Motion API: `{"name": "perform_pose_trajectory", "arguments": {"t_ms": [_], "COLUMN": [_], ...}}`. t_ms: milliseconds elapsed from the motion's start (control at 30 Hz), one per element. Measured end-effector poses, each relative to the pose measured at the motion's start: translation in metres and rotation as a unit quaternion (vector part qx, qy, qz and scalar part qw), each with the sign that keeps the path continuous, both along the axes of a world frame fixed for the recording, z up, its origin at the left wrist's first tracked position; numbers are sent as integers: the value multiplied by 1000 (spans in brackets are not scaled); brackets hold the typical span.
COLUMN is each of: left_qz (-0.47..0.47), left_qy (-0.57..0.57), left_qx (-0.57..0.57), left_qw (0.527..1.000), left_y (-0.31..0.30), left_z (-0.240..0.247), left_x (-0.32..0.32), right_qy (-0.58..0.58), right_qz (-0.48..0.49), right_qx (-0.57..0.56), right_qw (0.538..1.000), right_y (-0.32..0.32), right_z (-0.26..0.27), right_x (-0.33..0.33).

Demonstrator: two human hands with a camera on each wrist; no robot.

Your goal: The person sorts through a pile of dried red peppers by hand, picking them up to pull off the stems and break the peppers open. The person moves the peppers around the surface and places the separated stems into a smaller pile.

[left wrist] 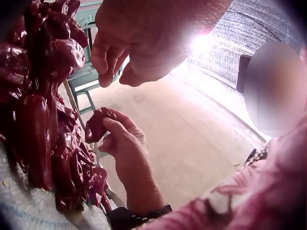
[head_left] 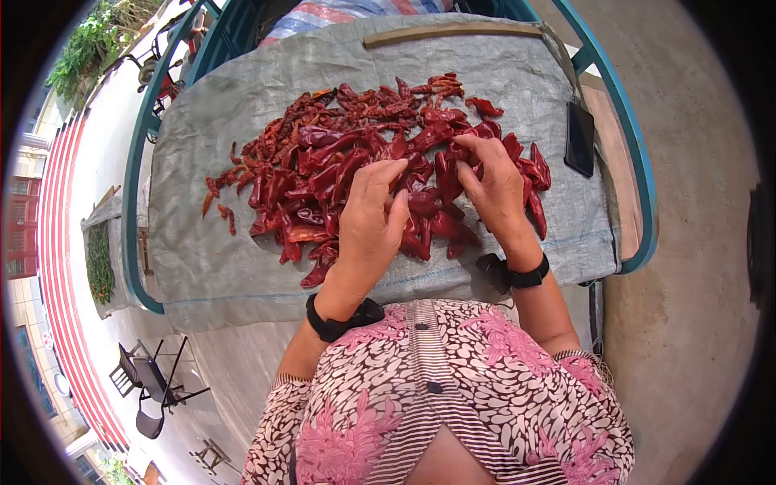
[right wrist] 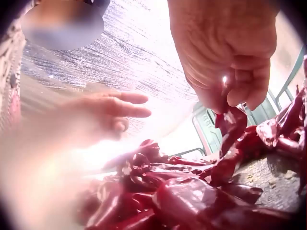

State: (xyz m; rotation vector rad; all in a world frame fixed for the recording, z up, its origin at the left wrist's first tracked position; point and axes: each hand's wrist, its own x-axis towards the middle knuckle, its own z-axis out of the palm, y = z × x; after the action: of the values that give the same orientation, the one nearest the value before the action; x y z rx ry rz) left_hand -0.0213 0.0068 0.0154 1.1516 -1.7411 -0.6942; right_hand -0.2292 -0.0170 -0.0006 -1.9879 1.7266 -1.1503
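Observation:
A heap of shiny dried red chili peppers (head_left: 323,178) is spread on a grey woven sheet (head_left: 210,267). My right hand (head_left: 497,190) pinches one red chili (left wrist: 98,125) between thumb and fingers, above the right side of the heap. In the right wrist view, that chili hangs down from the fingertips. Over the near middle of the heap is my left hand (head_left: 368,214), its fingers loosely bent and nothing visible between them. The right wrist view shows this left hand (right wrist: 105,115) with two fingers extended.
A wooden strip (head_left: 453,34) lies along the sheet's far edge, and a black phone (head_left: 579,139) rests at the right. Teal metal rails (head_left: 626,153) frame both sides. Striped plastic cloth (head_left: 347,14) shows beyond. Chairs (head_left: 153,384) stand on the ground at lower left.

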Motion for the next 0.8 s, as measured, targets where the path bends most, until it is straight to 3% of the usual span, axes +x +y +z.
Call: {"name": "perform_pose_trajectory", "arguments": {"t_ms": [133,233,300,400,500,600,700,800], "left_qz": [-64,-130,-121,-65,-24,-16,-25,-41], "left_qy": [-3,-27,-11,-85,-64,-94,-136,-127], "left_qx": [111,84,119,198,128,14,25,31], "left_qw": [992,988,985,974,989,995,990,991], "left_y": [4,4,5,5,3,0,2,4], "left_z": [9,5,0,17,9,-8,-9,-7], "left_x": [-4,-7,-7,-2,-1,-2,-1,2], "right_qy": [-116,-147,-216,-301,-48,93,146,119], "right_qz": [45,109,134,71,-41,-81,-70,-43], "right_qx": [17,34,104,205,53,-19,61,133], "right_qw": [992,983,962,929,997,992,985,983], "right_y": [26,40,41,35,6,-16,-26,-28], "right_z": [27,29,29,23,1,-16,-20,-15], "right_x": [8,14,10,1,-9,-14,-16,-18]}}
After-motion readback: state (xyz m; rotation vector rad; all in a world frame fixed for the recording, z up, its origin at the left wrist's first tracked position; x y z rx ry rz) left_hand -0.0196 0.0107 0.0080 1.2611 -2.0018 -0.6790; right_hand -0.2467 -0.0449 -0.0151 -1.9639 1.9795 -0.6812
